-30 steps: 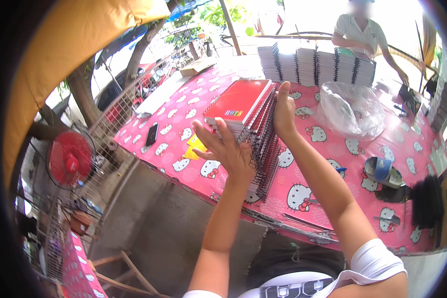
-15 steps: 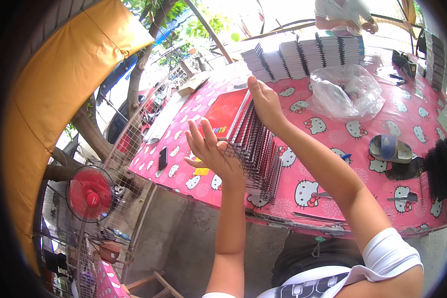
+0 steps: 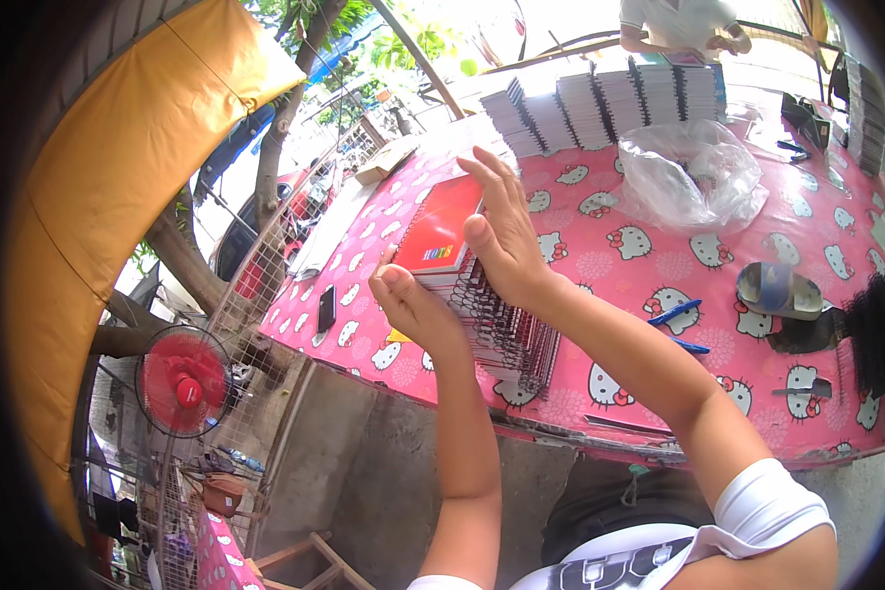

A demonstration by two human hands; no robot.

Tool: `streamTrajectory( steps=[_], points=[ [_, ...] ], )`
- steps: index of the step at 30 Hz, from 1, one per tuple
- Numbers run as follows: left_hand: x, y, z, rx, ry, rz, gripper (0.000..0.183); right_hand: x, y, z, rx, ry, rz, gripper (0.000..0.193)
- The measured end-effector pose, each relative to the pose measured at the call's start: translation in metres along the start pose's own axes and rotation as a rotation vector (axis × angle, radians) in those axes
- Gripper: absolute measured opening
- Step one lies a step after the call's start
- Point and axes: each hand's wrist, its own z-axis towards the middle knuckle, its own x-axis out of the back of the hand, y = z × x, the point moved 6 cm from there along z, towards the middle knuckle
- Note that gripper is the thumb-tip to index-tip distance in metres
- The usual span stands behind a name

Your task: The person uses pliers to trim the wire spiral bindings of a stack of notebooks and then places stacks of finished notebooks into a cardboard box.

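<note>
A tall stack of red-covered spiral notebooks [image 3: 444, 221] stands near the table's front edge, its black coils facing me and to the right. My left hand [image 3: 418, 310] is cupped at the near left corner, fingers bent against the stack. Along the right side lies my right hand [image 3: 506, 236], open, with fingers stretched out and its palm side toward the notebooks. A yellow piece, mostly hidden, shows beside my left wrist. To the right of my right forearm lies a tool with blue handles [image 3: 677, 313].
Rows of spiral-bound books [image 3: 600, 103] stand at the back, before another person. A clear plastic bag [image 3: 693, 177] lies in front of them. At right are a blue-strapped slipper [image 3: 779, 291] and black coils [image 3: 877, 334]. A phone [image 3: 326, 309] lies left; a red fan [image 3: 185, 382] stands beyond the edge.
My right hand has slid down the stack's right side, toward me. My left hand has turned and drawn its spread fingers in at the near corner. The blue-handled tool now shows more.
</note>
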Motion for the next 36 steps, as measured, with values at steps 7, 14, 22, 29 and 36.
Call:
streamTrajectory(
  steps=[7, 14, 22, 29, 36],
  points=[
    [0.008, 0.012, -0.001, -0.054, 0.074, -0.013, 0.049, 0.032, -0.017, -0.012, 0.104, -0.154, -0.438, 0.08],
    [0.022, 0.076, -0.029, -0.411, -0.147, 0.082, 0.035, 0.186, 0.054, -0.153, -0.586, -0.977, -0.91, 0.078],
    [-0.014, 0.088, -0.052, -0.558, -0.18, 0.588, 0.026, 0.201, 0.054, -0.178, -0.465, -0.858, -0.997, 0.062],
    [-0.014, 0.084, -0.048, -0.543, -0.198, 0.398, 0.025, 0.168, 0.027, -0.145, -0.327, -0.674, -0.792, 0.034],
    [-0.001, 0.089, -0.053, -0.374, -0.144, 0.193, 0.031, 0.113, -0.045, -0.061, -0.138, -0.569, -0.469, 0.036]
  ],
)
